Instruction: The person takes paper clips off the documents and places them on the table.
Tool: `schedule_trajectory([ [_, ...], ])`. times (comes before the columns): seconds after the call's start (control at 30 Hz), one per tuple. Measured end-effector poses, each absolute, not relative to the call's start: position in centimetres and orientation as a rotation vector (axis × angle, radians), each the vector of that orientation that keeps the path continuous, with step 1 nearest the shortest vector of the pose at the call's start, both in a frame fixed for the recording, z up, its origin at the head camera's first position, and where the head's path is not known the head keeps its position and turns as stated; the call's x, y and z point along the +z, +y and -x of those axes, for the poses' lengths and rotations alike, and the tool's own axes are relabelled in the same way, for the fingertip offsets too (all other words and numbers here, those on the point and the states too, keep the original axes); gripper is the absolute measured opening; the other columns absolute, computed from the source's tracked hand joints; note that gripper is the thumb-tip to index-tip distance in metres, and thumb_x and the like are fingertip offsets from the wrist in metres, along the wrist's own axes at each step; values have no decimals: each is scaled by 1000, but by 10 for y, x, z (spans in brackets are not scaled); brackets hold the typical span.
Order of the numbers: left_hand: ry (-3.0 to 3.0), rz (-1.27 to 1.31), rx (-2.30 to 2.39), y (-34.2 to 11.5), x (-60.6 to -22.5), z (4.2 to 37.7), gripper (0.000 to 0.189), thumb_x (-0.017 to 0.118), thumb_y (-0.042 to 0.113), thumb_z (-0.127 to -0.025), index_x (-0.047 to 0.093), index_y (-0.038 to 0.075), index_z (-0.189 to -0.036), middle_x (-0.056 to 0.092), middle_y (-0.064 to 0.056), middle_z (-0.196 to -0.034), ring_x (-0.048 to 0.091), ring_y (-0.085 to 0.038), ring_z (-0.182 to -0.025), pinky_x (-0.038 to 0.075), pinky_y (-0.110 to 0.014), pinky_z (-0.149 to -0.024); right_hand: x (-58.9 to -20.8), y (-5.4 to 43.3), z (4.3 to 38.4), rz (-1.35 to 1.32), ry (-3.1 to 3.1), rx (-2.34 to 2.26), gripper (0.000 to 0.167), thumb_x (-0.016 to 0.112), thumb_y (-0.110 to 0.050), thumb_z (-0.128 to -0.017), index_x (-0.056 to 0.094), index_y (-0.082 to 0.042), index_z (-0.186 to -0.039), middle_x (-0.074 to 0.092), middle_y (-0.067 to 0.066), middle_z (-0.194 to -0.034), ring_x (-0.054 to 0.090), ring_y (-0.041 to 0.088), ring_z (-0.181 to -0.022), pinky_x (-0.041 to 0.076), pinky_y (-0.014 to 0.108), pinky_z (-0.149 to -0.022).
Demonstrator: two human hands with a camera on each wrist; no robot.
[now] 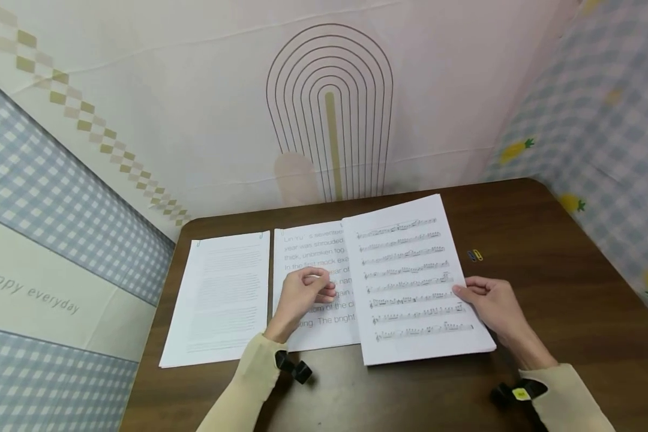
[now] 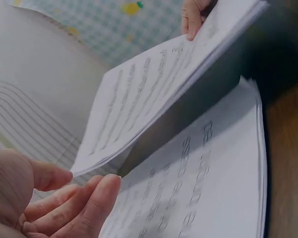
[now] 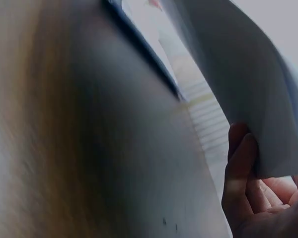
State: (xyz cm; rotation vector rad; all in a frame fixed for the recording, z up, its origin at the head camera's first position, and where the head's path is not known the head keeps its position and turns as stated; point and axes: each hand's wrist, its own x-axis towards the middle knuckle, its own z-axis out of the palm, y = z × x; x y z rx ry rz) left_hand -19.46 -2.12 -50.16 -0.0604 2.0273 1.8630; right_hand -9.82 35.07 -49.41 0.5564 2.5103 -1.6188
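My right hand pinches the right edge of a stack of sheet music, thumb on the front and fingers behind. The stack is raised and tilted, its left part overlapping a large-print text stack. In the right wrist view, the fingers lie against the back of the pages. My left hand hovers over the large-print text, fingers loosely bent and holding nothing. Its thumb tip is close to a corner of the sheet music in the left wrist view; whether they touch, I cannot tell.
At the left lies a small-print text stack with green paper clips at its top corners. A blue paper clip and a yellow paper clip lie on the brown table, right of the sheet music. Fabric-covered walls surround the table.
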Motion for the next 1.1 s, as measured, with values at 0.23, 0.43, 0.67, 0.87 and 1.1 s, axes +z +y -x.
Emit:
schedule_trajectory([
  [0.23, 2411, 124, 1692, -43, -496, 195, 16, 72, 12, -102, 78, 0, -110, 83, -17, -91, 71, -11, -57, 64, -28, -59, -499, 369, 118, -583, 2522, -1567, 50, 66, -25, -110, 62, 15, -140, 84, 2, -97, 76, 6, -74, 63, 31, -63],
  [0.43, 2824, 86, 1394, -70, -493, 196, 25, 80, 16, -96, 78, -4, -111, 81, -16, -84, 67, -11, -49, 51, -22, -47, -500, 379, 131, -592, 2520, -1531, 51, 66, -26, -110, 62, 15, -140, 83, 0, -96, 76, 7, -74, 62, 32, -63],
  [0.67, 3061, 16, 1056, -87, -500, 191, 34, 85, 18, -92, 78, -10, -108, 79, -17, -76, 68, -17, -55, 48, -23, -49, -504, 388, 140, -604, 2547, -1436, 52, 65, -29, -111, 63, 14, -139, 82, 4, -96, 74, 10, -74, 61, 33, -63],
  [0.87, 3151, -52, 855, -89, -508, 184, 40, 89, 20, -87, 76, -13, -105, 77, -23, -77, 65, -23, -55, 54, -34, -49, -505, 391, 145, -587, 2633, -1282, 48, 64, -28, -111, 66, 13, -135, 80, 22, -108, 70, 13, -78, 57, 30, -63],
  [1.1, 3145, -24, 745, -85, -512, 180, 36, 90, 26, -86, 68, -2, -82, 69, -17, -69, 57, -24, -53, 44, -34, -46, -501, 390, 148, -486, 2778, -1072, 46, 66, -24, -109, 68, 16, -130, 77, 34, -117, 73, 21, -84, 53, 27, -66],
])
